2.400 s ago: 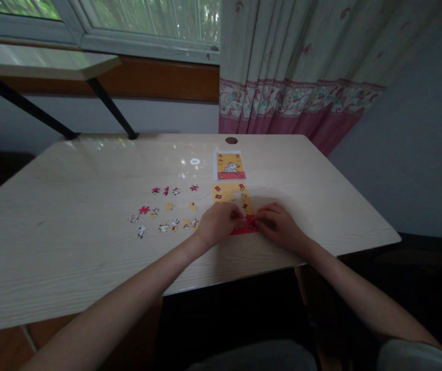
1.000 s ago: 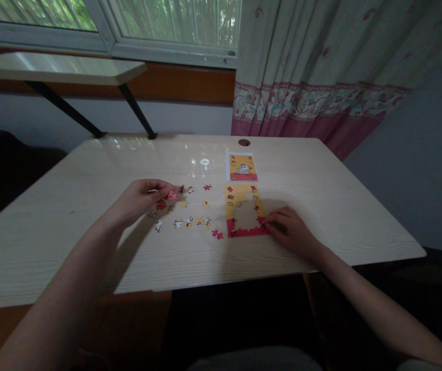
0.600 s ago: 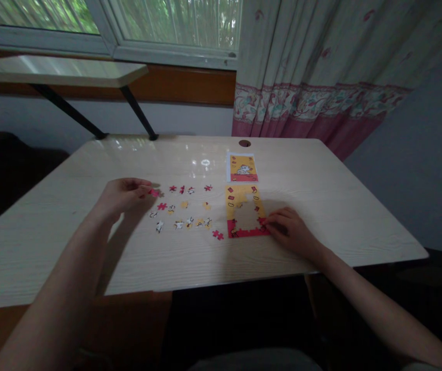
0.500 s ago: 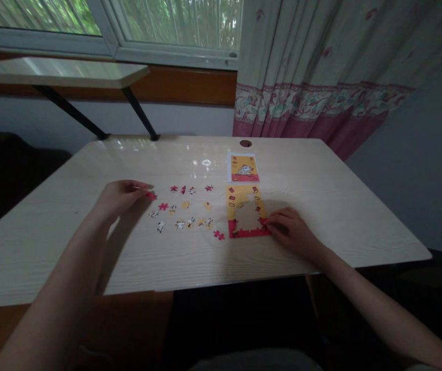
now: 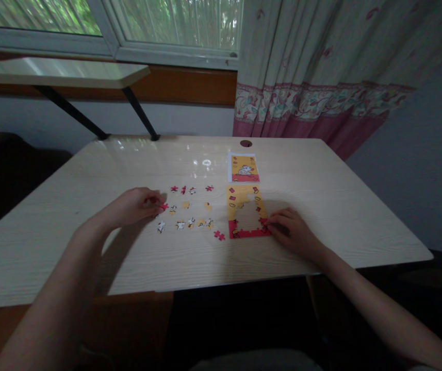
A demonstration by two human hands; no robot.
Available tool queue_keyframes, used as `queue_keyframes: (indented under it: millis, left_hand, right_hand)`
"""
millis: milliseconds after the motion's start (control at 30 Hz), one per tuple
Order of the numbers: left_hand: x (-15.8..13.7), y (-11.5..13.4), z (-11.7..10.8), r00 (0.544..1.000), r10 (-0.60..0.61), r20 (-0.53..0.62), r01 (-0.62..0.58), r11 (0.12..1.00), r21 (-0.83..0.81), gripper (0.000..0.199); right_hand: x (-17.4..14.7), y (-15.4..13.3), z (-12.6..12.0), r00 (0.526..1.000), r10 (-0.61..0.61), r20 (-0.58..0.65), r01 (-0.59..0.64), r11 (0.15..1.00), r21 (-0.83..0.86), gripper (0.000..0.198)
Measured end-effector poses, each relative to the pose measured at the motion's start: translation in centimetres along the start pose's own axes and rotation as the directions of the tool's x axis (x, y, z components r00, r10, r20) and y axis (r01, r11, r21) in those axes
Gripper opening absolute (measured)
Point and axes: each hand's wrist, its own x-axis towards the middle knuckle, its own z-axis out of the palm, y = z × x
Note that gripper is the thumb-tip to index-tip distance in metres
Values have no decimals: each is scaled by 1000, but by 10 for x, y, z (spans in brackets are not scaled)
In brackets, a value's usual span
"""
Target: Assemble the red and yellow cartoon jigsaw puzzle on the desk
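At the left end of the loose pieces, my left hand (image 5: 141,203) has its fingers closed around a red puzzle piece (image 5: 164,206). Whether a second piece is hidden under these fingers I cannot make out. My right hand (image 5: 292,229) pinches at the lower right edge of the partly assembled jigsaw puzzle (image 5: 231,206), on a red puzzle piece (image 5: 262,223) there. The puzzle has a yellow and red border around a gap showing bare wood. Several loose pieces lie in rows between my hands, among them a white one (image 5: 161,226) and a joined-looking red pair (image 5: 219,235).
Behind the puzzle lies a reference picture (image 5: 244,169) of a white animal on yellow and red. The wooden table (image 5: 321,180) has a cable hole (image 5: 246,144) at the back. A raised shelf (image 5: 62,72) on black legs stands at the back left, and a curtain (image 5: 298,67) hangs behind.
My left hand has moved a little to the right and nearer, from one red piece to the spot where another red piece lay. My right hand stays at the puzzle's edge.
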Motion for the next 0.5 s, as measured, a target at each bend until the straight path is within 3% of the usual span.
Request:
queue_keyframes:
  millis: [100, 233, 400, 500]
  left_hand:
    - [3, -2, 1, 989, 69, 132, -88, 986, 144, 18]
    - [9, -4, 2, 979, 100, 178, -133, 973, 188, 18]
    - [12, -2, 2, 977, 39, 210, -72, 985, 154, 19]
    - [11, -4, 0, 985, 12, 171, -38, 988, 151, 23]
  right_hand:
    - [0, -1, -1, 1000, 4, -4, -4, 1000, 6, 12]
    - [2, -2, -2, 1000, 13, -19, -13, 1000, 20, 12]
    - [2, -3, -3, 999, 25, -43, -23, 999, 36, 12]
    - [2, -4, -4, 998, 33, -44, -32, 999, 37, 11]
